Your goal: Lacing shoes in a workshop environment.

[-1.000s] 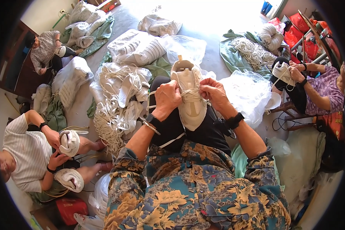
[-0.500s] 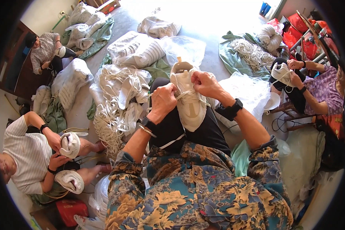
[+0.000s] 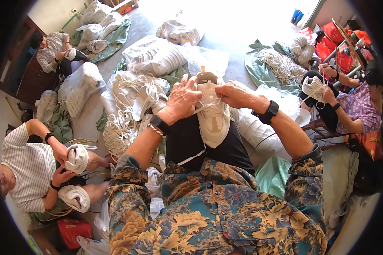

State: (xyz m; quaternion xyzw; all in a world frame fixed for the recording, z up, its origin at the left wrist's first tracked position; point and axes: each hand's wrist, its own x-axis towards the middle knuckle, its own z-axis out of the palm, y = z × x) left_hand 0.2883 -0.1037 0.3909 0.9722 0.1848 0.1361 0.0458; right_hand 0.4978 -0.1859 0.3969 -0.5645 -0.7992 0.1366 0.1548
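Pinching lace, the right hand faces the left hand (grip unclear) across the shoe; some crossings made, no bow showing.

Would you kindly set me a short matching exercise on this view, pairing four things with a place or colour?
1. Shoe between the hands
2. Left hand
3. Wearer's trousers
4. Striped shirt

A. Black
B. On the co-worker at lower left
C. Off-white
D. At the shoe's left side

Pairs: 1-C, 2-D, 3-A, 4-B
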